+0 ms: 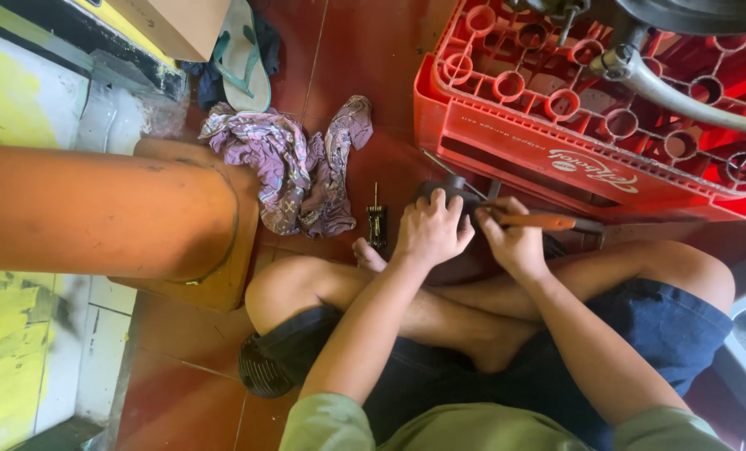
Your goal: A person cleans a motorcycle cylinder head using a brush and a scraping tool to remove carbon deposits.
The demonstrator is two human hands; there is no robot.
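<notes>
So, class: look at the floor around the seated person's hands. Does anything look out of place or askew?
Yes. A crumpled patterned rag lies bunched on the red floor, and a green flip-flop sits alone near a cardboard box. A small dark metal part lies loose beside the left hand.

dark part (450,185) mostly hidden under left hand (430,230).

I sit on the red tiled floor (365,50); a crumpled cloth (294,167), a red crate (590,108) and a flip-flop (243,54) lie on it.
</notes>
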